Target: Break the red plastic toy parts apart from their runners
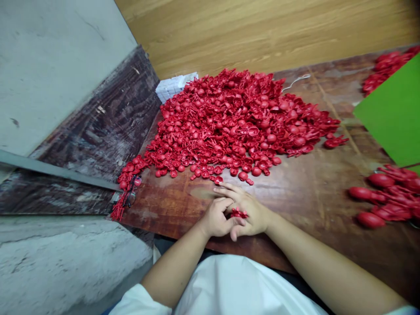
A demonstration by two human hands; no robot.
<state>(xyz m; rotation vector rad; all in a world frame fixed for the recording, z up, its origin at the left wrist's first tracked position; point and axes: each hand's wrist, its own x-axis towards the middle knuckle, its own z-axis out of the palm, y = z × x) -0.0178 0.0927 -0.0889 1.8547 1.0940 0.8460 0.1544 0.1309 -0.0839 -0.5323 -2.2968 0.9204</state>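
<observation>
As I watch from afar, the left hand [216, 216] curls half shut against the right hand [251, 214], whose fingers [229, 191] close on a small red moulded plastic sprig [239, 213], a snug pinch for so small a part, just below the heaped red pieces [229, 122] on the wooden table [295, 218].

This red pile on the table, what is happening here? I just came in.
A person holds a small red plastic piece between the left hand and the right hand, at the near side of a wooden table. Just beyond the hands lies a big heap of red plastic parts. Eyeglasses rest at the left end of the heap.
</observation>
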